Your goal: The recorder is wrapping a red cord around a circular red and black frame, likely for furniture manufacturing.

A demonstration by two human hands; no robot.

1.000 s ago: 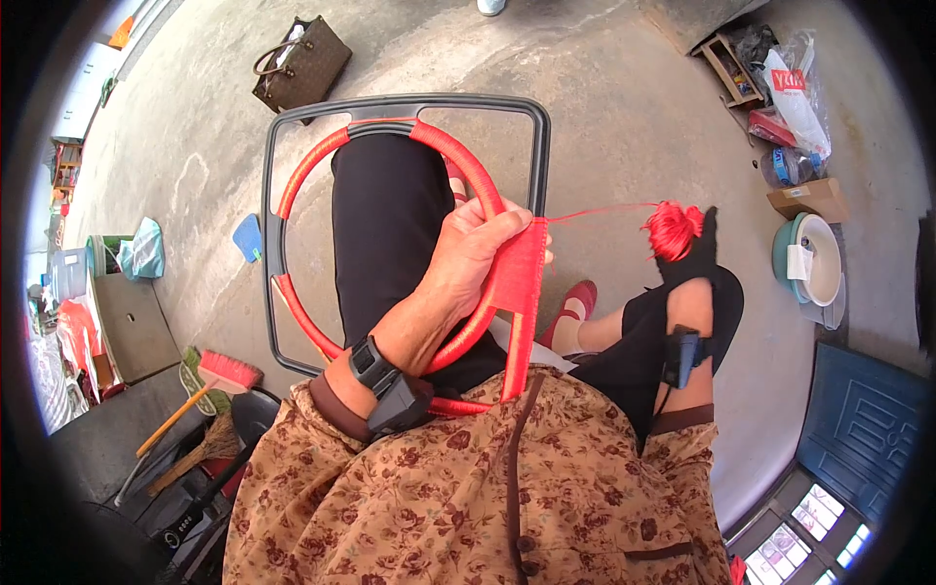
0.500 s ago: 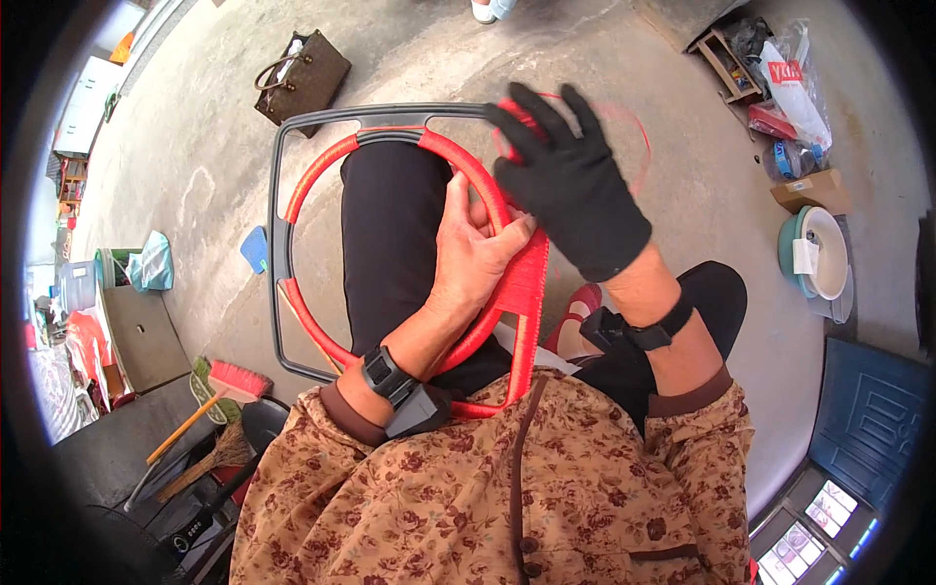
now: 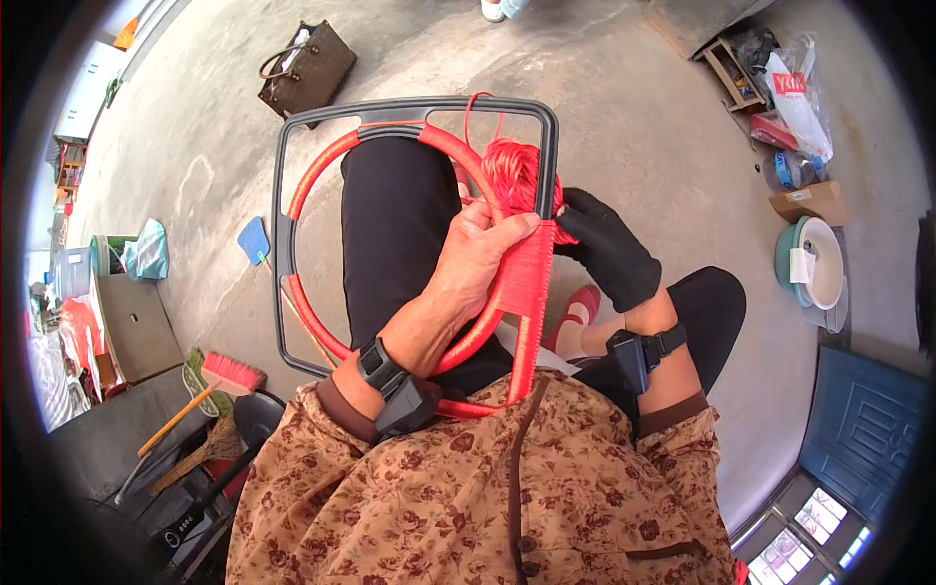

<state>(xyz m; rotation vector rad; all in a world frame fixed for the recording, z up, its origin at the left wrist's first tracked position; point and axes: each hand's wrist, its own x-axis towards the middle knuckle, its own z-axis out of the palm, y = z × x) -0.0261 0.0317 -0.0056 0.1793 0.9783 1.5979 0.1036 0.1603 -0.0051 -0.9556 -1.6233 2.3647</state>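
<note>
Across my lap lies a black rectangular frame [image 3: 284, 239] with a round inner ring. Red cord is wound over much of the ring, the near edge and part of the right side. My bare left hand [image 3: 470, 255] is closed around the right side, its thumb pressed on the wound cord [image 3: 526, 283]. My right hand [image 3: 612, 252], in a black glove, is just outside that side. Its fingers are curled on a loose bundle of red cord [image 3: 512, 168], which passes inside the frame behind the bar. A thin loop rises above the bundle.
On the floor ahead stands a brown handbag [image 3: 310, 70]. A blue fly swatter [image 3: 253, 241] and a red broom [image 3: 229, 375] are to the left. Basins [image 3: 824, 258], a cardboard box [image 3: 811, 203] and plastic bags line the right. Another person's shoe [image 3: 492, 11] shows at the top.
My right hand has come down from above the frame's far right corner to beside its right bar. The cord bundle now hangs inside the frame. My left hand keeps its hold.
</note>
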